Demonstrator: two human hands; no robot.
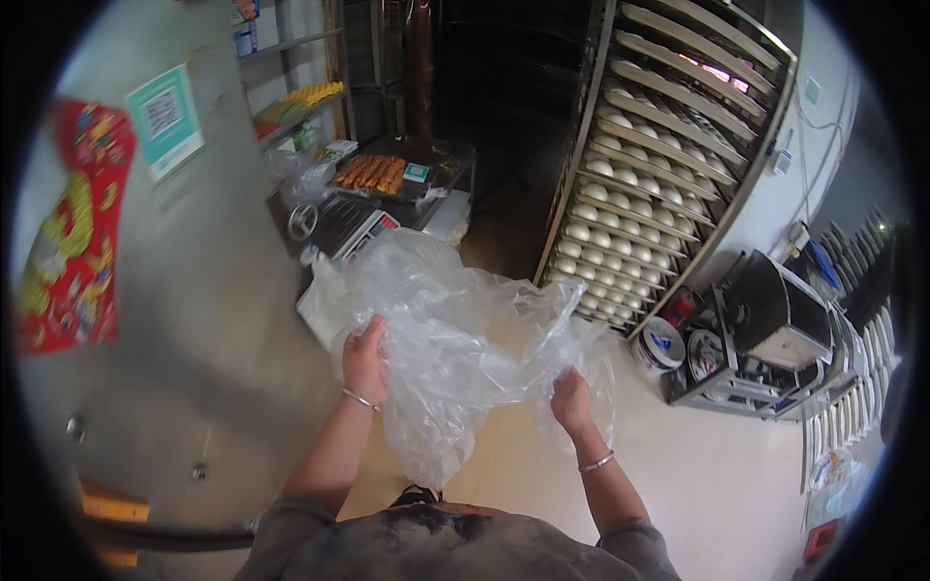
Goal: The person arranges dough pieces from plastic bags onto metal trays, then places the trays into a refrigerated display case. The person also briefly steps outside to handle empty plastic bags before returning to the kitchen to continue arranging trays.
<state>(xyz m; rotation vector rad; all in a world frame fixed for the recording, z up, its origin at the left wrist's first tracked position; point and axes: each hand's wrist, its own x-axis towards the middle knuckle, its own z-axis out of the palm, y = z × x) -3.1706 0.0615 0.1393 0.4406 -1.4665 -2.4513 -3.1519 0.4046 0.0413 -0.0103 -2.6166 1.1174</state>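
A large sheet or bag of clear plastic film (450,341) spreads crumpled in front of me. My left hand (365,361) grips its left side, thumb up. On the other side my right hand (571,399) is closed around another part of the film. A loose fold hangs down between my arms, above the floor. Behind the film stands a digital scale (356,225), partly covered by it. Whether the plastic is one bag or several layers, I cannot tell.
A tall tray rack (632,189) holds rows of round white dough pieces. Browned baked goods (370,174) lie on a tray beyond the scale. To the right, a metal stand (734,370) carries a dark machine, with a white bucket (658,344) beside it. A metal-looking wall panel (211,240) rises at left.
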